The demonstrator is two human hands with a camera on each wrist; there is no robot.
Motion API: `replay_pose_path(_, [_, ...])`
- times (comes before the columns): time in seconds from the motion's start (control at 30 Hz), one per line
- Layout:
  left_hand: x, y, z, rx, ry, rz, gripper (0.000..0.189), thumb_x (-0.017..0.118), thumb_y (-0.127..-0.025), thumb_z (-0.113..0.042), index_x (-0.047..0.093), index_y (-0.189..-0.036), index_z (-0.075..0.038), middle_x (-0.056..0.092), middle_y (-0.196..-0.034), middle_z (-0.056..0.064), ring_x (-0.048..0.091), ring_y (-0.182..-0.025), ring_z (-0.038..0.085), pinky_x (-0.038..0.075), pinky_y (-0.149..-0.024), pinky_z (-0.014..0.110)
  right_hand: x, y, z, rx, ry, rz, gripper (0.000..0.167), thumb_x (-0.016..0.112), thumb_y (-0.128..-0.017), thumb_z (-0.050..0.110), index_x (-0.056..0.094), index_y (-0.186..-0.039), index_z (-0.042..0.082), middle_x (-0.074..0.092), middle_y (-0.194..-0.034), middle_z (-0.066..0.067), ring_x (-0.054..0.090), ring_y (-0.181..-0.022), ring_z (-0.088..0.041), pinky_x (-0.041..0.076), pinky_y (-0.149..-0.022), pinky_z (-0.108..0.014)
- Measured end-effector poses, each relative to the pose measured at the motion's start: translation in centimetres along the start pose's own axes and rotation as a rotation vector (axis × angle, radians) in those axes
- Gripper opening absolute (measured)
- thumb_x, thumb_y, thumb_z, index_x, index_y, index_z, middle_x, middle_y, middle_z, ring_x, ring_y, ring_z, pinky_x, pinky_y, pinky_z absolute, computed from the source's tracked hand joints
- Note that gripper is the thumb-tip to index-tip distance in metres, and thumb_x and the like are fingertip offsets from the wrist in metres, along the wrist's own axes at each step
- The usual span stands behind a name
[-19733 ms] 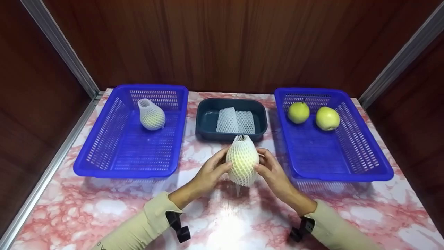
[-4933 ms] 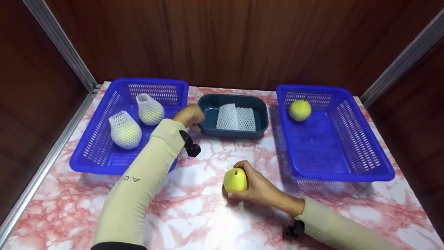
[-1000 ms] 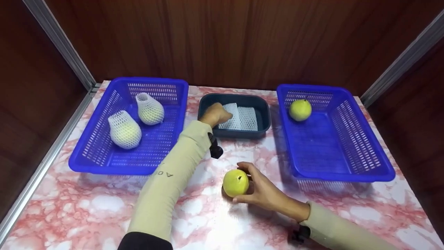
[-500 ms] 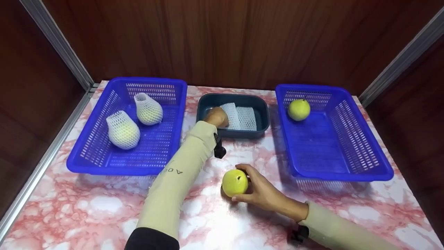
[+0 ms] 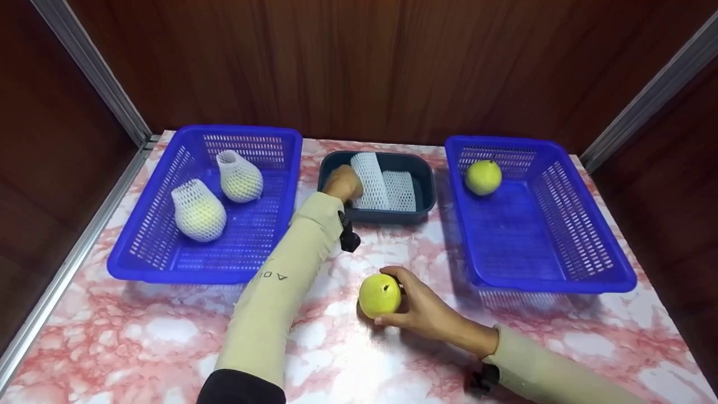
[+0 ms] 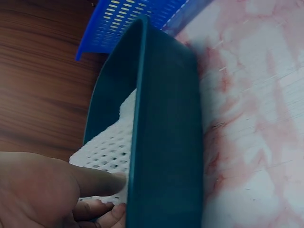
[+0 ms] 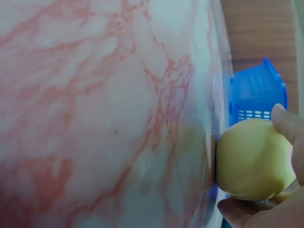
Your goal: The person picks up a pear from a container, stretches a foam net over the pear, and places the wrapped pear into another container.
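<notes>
My left hand point(image 5: 343, 184) reaches into the dark teal tub point(image 5: 423, 212), its thumb and fingers pinching a white foam net sleeve point(image 5: 371, 182). In the left wrist view the thumb lies over the foam net point(image 6: 111, 152) and fingertips show beneath it. Beside it in the tub is another foam net sleeve point(image 5: 399, 191). With curled fingers, my right hand point(image 5: 423, 308) holds a yellow-green pear point(image 5: 380, 295), stem up, on the marbled table. The right wrist view shows thumb and fingers around the pear point(image 7: 254, 159).
Two net-wrapped pears point(image 5: 200, 212) lie in the left blue basket point(image 5: 205, 276). One bare pear point(image 5: 483, 178) sits at the back of the right blue basket point(image 5: 552, 285). A brown wood panel point(image 5: 359, 73) rises behind the table.
A second wrapped pear has come into the left basket; one pear has left the right basket for my right hand. My left hand has reached into the tub and lifted one foam net sleeve slightly.
</notes>
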State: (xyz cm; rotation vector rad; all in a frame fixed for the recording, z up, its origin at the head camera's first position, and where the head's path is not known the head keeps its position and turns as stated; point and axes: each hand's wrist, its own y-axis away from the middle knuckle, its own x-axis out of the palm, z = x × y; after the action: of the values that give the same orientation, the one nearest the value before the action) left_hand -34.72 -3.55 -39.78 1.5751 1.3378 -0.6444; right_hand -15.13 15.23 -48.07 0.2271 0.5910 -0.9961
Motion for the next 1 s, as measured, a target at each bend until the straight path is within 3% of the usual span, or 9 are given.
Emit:
replay_pose_path(0.17, [-0.8, 0.1, 0.3, 0.001, 0.117, 0.003, 0.018, 0.06, -0.093, -0.008, 0.063, -0.108, 0.002, 0.067, -0.095, 0.013, 0.06, -0.064, 0.017, 0.053, -0.054, 0.023, 0.0, 0.0, 0.0, 0.007, 0.0, 0.004, 0.082, 0.089, -0.079, 0.023, 0.043, -0.143, 0.002, 0.053, -0.139, -0.014, 0.06, -0.119, -0.027, 0.05, -0.102, -0.049])
replay_pose_path(0.27, [-1.3, 0.4, 0.3, -0.009, 0.196, 0.001, 0.011, 0.058, -0.092, -0.008, 0.062, -0.1, -0.001, 0.061, -0.079, 0.008, 0.057, -0.052, 0.014, 0.05, -0.045, 0.021, 0.0, 0.0, 0.0, 0.009, 0.0, 0.006, 0.082, 0.089, -0.079, 0.025, 0.043, -0.142, 0.002, 0.053, -0.139, -0.014, 0.06, -0.119, -0.027, 0.049, -0.103, -0.049])
replay_pose_path(0.57, [-3.1, 1.9, -0.1, 0.031, 0.338, 0.023, 0.009, 0.06, -0.094, -0.015, 0.053, -0.094, -0.009, 0.059, -0.068, 0.003, 0.056, -0.054, 0.011, 0.062, -0.071, 0.031, -0.2, 0.0, 0.1, -0.005, -0.001, 0.008, 0.084, 0.09, -0.079, 0.027, 0.043, -0.142, -0.001, 0.054, -0.138, -0.013, 0.06, -0.119, -0.027, 0.049, -0.103, -0.046])
replay_pose_path(0.67, [-3.6, 2.3, 0.0, 0.049, 0.374, 0.032, 0.011, 0.059, -0.095, -0.017, 0.052, -0.096, -0.008, 0.055, -0.068, 0.002, 0.055, -0.055, 0.011, 0.062, -0.073, 0.032, -0.4, 0.0, 0.2, -0.008, -0.025, 0.013, 0.085, 0.09, -0.078, 0.026, 0.042, -0.142, -0.003, 0.053, -0.138, -0.015, 0.058, -0.122, -0.029, 0.048, -0.104, -0.048])
replay_pose_path(0.87, [-4.4, 3.0, 0.4, 0.077, 0.436, 0.044, 0.027, 0.062, -0.097, -0.021, 0.055, -0.116, -0.002, 0.053, -0.074, 0.002, 0.053, -0.056, 0.01, 0.06, -0.072, 0.032, -1.0, 0.0, 0.4, -0.021, -0.072, -0.006, 0.08, 0.086, -0.083, 0.024, 0.042, -0.142, -0.007, 0.051, -0.141, -0.026, 0.051, -0.131, -0.039, 0.043, -0.109, -0.055])
replay_pose_path(1.0, [-5.1, 3.5, 0.7, 0.102, 0.452, 0.046, 0.021, 0.062, -0.098, -0.024, 0.056, -0.105, -0.005, 0.055, -0.076, 0.003, 0.054, -0.057, 0.01, 0.058, -0.067, 0.029, -1.5, 0.1, 0.6, -0.05, -0.087, -0.033, 0.067, 0.078, -0.092, 0.019, 0.043, -0.141, -0.008, 0.049, -0.141, -0.029, 0.049, -0.132, -0.042, 0.04, -0.111, -0.059])
